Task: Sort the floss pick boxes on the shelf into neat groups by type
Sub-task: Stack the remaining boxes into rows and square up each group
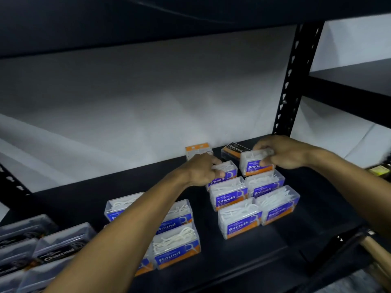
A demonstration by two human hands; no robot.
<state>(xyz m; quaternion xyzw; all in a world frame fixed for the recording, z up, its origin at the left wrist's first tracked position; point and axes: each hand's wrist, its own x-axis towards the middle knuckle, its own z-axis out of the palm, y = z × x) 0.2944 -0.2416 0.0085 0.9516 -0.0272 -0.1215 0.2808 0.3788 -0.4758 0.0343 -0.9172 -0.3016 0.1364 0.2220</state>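
Observation:
On the black shelf (264, 246), clear floss pick boxes stand in groups. Several blue "Smooth" boxes (240, 218) form two columns at centre right. My right hand (283, 153) grips a Smooth box (252, 163) at the back of the right column, slightly raised. My left hand (201, 170) holds the rear Smooth box (226, 172) of the left column. Blue "Round" boxes (175, 248) sit under my left forearm. Dark "Charcoal" boxes (61, 248) are grouped at the lower left. One Charcoal box (234, 150) lies at the back, with an orange-and-white box (197, 151) beside it.
A black perforated upright post (294, 81) stands at the back right. The upper shelf (148, 22) hangs low overhead. A white wall lies behind. A neighbouring shelf unit (349, 85) is to the right, with a yellowish item (379, 171) near my right forearm.

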